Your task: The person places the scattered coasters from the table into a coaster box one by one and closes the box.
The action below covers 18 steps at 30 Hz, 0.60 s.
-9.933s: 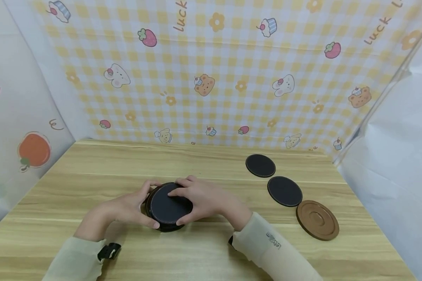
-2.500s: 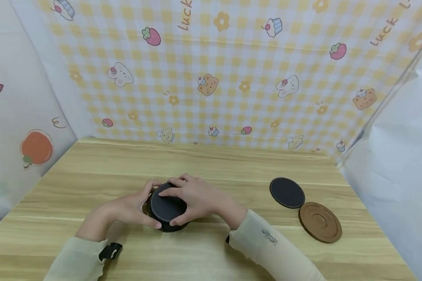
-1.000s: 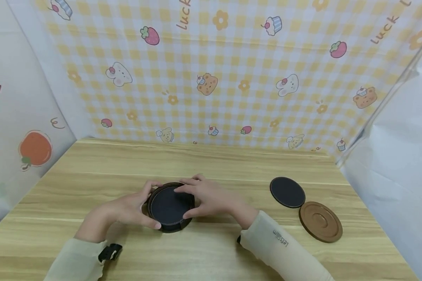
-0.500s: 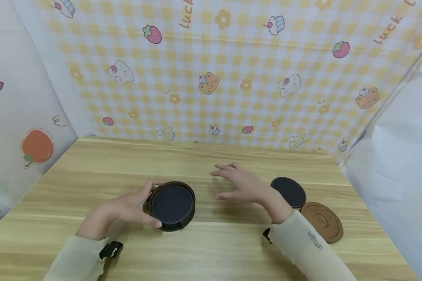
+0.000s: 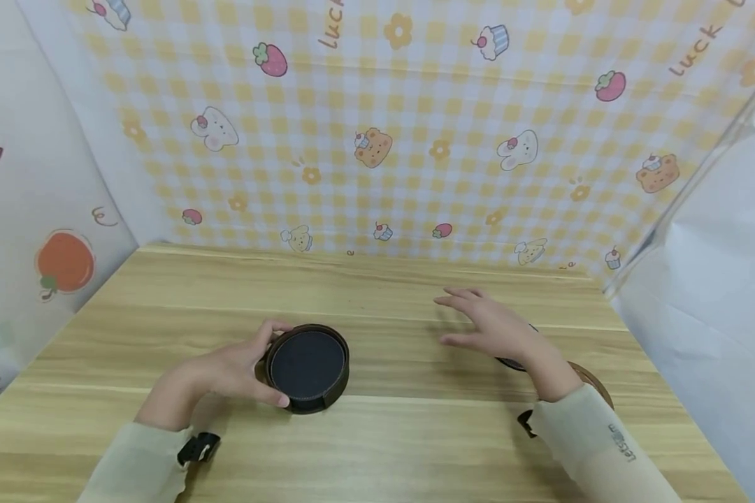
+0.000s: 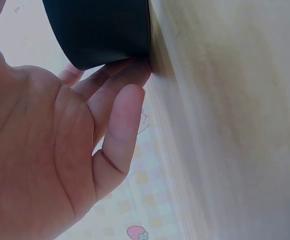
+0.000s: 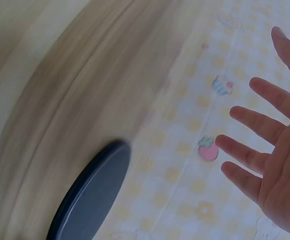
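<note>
A round dark coaster holder stands on the table left of centre, a black coaster with a stitched edge lying inside it. My left hand holds the holder from its left side, thumb at the front and fingers round the back. In the left wrist view the holder's smooth wall rests against those fingers. My right hand is in the air over the right part of the table, fingers spread, holding nothing. Another black coaster lies on the table near it, mostly hidden behind the hand in the head view.
A brown disc lies beyond the right forearm, largely covered by it. The wooden table meets a yellow checked cloth at the back, with white sheets on both sides.
One of the loose coasters at the back right is gone from the table since the oldest frame. My right hand has left the holder and moved right, fingers spread; my left hand stays put.
</note>
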Tool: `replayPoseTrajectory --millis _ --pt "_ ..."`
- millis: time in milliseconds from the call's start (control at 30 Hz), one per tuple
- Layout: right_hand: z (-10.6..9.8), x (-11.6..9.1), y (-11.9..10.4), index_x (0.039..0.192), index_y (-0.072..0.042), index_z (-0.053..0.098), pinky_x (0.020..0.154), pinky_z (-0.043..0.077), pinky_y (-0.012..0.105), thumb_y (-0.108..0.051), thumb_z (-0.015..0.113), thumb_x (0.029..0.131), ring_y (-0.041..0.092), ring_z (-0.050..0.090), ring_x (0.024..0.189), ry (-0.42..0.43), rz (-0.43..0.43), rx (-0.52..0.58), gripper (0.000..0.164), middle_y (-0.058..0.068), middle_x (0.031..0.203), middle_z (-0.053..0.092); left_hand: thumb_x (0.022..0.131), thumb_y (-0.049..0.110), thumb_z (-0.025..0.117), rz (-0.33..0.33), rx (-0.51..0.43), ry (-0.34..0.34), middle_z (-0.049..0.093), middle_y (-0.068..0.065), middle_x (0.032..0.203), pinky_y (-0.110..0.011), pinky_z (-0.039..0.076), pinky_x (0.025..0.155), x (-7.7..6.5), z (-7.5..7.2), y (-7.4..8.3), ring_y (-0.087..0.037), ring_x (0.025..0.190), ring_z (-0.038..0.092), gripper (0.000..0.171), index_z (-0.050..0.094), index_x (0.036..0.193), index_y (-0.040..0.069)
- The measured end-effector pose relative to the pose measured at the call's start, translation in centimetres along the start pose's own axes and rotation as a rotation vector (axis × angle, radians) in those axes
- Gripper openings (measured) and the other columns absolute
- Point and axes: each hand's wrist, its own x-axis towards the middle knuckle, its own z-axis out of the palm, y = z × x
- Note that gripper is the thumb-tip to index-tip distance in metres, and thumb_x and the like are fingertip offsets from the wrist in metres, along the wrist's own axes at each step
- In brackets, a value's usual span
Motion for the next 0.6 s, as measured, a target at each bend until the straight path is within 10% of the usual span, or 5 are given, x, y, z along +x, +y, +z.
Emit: replayPoseTrajectory --millis 600 --pt "-0.5 -3.5 4.8 0.145 -0.005 0.048 0.099 0.036 0.072 -0.04 0.073 0.089 0.062 0.033 0.133 -0.037 0.129 -0.056 0.071 0.032 0.153 0.034 0.072 0.041 0.088 0.006 0.018 0.014 0.047 -0.021 0.146 -0.069 0.035 0.103 0.1 0.1 -0.1 -0.047 0.135 0.044 0.104 0.019 0.145 0.015"
